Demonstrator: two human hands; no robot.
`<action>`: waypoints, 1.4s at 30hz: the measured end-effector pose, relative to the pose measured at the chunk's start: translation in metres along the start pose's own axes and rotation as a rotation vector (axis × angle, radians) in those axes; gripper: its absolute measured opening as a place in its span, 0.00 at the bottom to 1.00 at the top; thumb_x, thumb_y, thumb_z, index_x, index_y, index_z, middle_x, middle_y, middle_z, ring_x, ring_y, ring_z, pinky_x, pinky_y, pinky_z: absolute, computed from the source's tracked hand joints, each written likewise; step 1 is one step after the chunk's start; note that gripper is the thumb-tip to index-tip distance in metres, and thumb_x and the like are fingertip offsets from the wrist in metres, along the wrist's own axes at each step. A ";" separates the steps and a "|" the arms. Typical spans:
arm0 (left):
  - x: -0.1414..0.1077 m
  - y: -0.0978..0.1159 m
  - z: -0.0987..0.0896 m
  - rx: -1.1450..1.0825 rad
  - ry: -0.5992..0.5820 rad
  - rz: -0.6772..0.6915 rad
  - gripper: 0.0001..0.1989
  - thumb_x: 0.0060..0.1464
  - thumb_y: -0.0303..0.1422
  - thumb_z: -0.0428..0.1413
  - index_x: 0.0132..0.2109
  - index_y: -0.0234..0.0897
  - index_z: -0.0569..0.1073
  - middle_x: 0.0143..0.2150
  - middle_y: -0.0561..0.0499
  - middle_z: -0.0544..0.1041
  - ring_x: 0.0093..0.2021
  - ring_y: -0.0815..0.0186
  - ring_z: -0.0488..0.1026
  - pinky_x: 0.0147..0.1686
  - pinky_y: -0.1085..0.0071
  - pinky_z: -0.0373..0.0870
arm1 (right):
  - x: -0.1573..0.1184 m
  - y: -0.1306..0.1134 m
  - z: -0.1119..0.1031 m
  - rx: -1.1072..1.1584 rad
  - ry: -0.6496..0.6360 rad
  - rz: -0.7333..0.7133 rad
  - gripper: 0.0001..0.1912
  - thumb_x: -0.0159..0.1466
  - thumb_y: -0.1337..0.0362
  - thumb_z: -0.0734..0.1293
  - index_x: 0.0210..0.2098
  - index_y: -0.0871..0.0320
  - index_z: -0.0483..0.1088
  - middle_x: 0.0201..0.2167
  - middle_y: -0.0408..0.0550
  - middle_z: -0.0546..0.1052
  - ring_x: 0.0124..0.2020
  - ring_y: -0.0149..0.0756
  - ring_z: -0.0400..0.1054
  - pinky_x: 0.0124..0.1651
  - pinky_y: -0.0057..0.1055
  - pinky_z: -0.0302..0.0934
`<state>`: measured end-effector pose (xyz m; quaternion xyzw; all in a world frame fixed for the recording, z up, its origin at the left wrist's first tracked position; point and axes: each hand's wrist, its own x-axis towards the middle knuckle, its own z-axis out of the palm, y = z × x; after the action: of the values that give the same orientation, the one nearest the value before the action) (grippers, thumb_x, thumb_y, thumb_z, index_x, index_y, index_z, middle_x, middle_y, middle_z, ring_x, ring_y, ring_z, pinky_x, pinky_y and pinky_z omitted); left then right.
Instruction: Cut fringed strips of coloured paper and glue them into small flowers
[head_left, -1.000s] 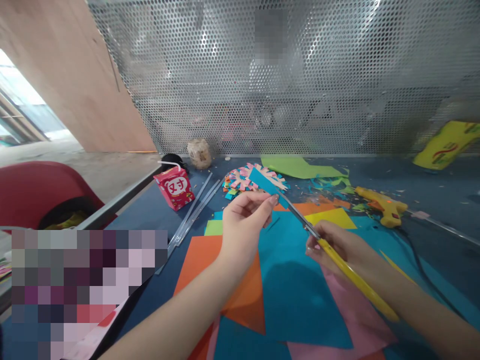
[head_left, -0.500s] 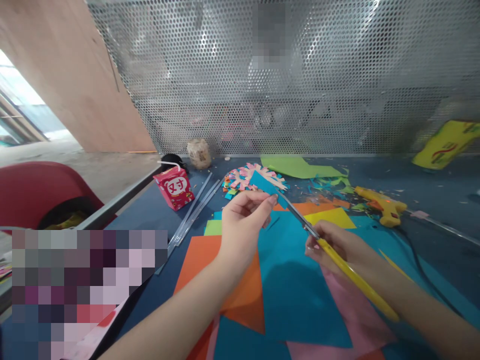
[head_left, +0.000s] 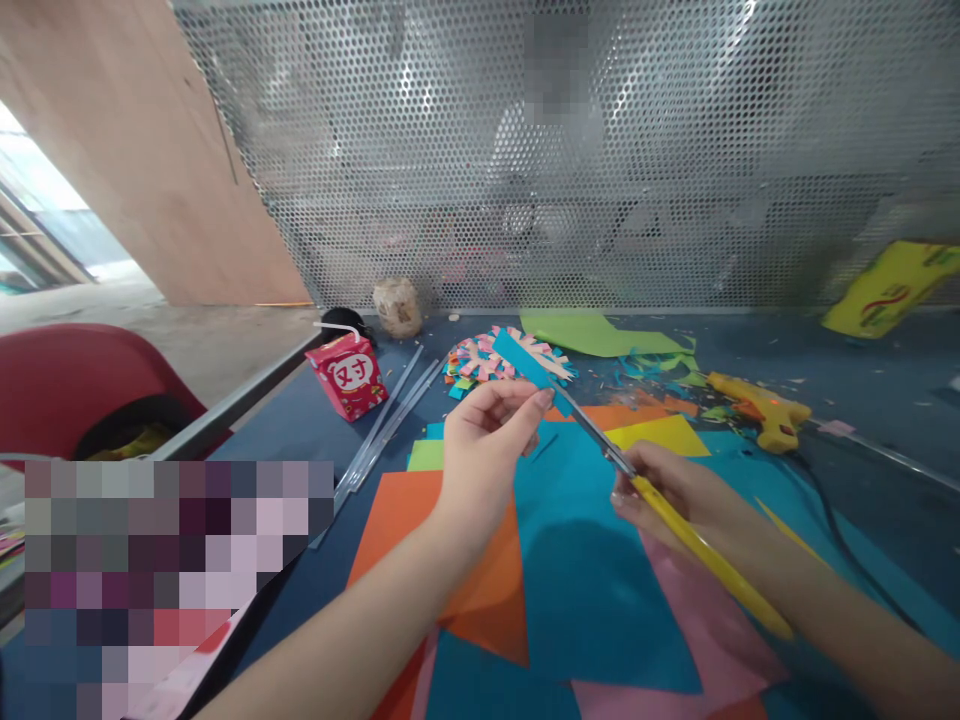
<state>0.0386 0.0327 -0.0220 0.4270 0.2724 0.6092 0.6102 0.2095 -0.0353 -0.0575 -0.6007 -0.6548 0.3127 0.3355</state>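
Between the thumb and fingers of my left hand [head_left: 491, 445] is a narrow blue paper strip [head_left: 520, 357], slanting up to the left. My right hand [head_left: 671, 490] grips a pair of yellow-handled scissors [head_left: 697, 545], whose metal blades point up-left and meet the strip's lower end beside my left fingertips. Whether the blades are fully closed is hard to see. Below both hands lie a large blue sheet [head_left: 600, 600], an orange sheet [head_left: 450, 580] and a pink sheet [head_left: 705, 640]. Fringed pink, white and blue paper pieces [head_left: 487, 355] lie behind my left hand.
A red drink carton [head_left: 349, 378] with a straw stands left, near clear sticks [head_left: 390, 430]. Right are a yellow hot glue gun [head_left: 765, 412] with its cable and a yellow packet [head_left: 889, 290]. Green paper [head_left: 600, 333] and scraps lie before a perforated metal panel [head_left: 420, 150].
The blue strip's free end has shifted slightly up and left. Both hands and the scissors stay in nearly the same place.
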 end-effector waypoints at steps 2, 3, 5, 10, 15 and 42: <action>0.000 0.000 0.000 -0.005 0.000 -0.004 0.08 0.40 0.29 0.65 0.27 0.35 0.73 0.17 0.59 0.68 0.17 0.78 0.59 0.17 0.80 0.55 | 0.000 -0.002 0.000 0.015 0.009 -0.001 0.13 0.61 0.52 0.62 0.29 0.52 0.57 0.24 0.38 0.59 0.24 0.33 0.54 0.26 0.31 0.50; 0.000 0.000 0.000 -0.007 0.000 -0.007 0.08 0.40 0.29 0.65 0.27 0.35 0.73 0.18 0.58 0.69 0.17 0.78 0.60 0.17 0.80 0.56 | 0.000 -0.002 0.000 0.022 0.008 -0.001 0.14 0.61 0.51 0.63 0.29 0.52 0.57 0.24 0.38 0.59 0.24 0.33 0.54 0.26 0.31 0.51; 0.001 0.000 0.000 -0.009 -0.001 -0.014 0.08 0.40 0.29 0.65 0.27 0.35 0.72 0.19 0.58 0.69 0.18 0.78 0.61 0.17 0.81 0.56 | 0.000 -0.003 0.001 0.025 0.002 -0.001 0.15 0.61 0.51 0.63 0.28 0.52 0.56 0.23 0.38 0.59 0.24 0.33 0.53 0.26 0.31 0.50; 0.001 0.000 -0.001 0.005 -0.005 -0.032 0.08 0.41 0.30 0.65 0.28 0.34 0.72 0.19 0.58 0.69 0.19 0.77 0.63 0.19 0.81 0.59 | 0.003 -0.003 0.001 0.046 0.012 0.012 0.16 0.59 0.49 0.63 0.27 0.52 0.57 0.22 0.38 0.58 0.24 0.32 0.52 0.25 0.30 0.50; 0.000 0.000 0.000 0.021 -0.003 -0.029 0.09 0.41 0.30 0.64 0.28 0.34 0.71 0.20 0.58 0.70 0.19 0.78 0.63 0.18 0.81 0.58 | 0.004 -0.004 0.000 0.061 0.010 0.009 0.18 0.58 0.49 0.65 0.25 0.53 0.55 0.22 0.37 0.57 0.23 0.31 0.51 0.24 0.29 0.50; 0.001 0.002 0.000 0.163 -0.006 -0.010 0.08 0.45 0.33 0.61 0.27 0.33 0.71 0.19 0.57 0.69 0.19 0.76 0.62 0.19 0.79 0.58 | 0.002 -0.007 0.000 0.089 -0.041 0.113 0.22 0.57 0.44 0.64 0.25 0.52 0.52 0.14 0.30 0.52 0.12 0.23 0.44 0.15 0.25 0.41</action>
<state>0.0375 0.0331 -0.0204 0.4757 0.3215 0.5806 0.5773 0.2056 -0.0335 -0.0519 -0.6148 -0.6119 0.3721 0.3304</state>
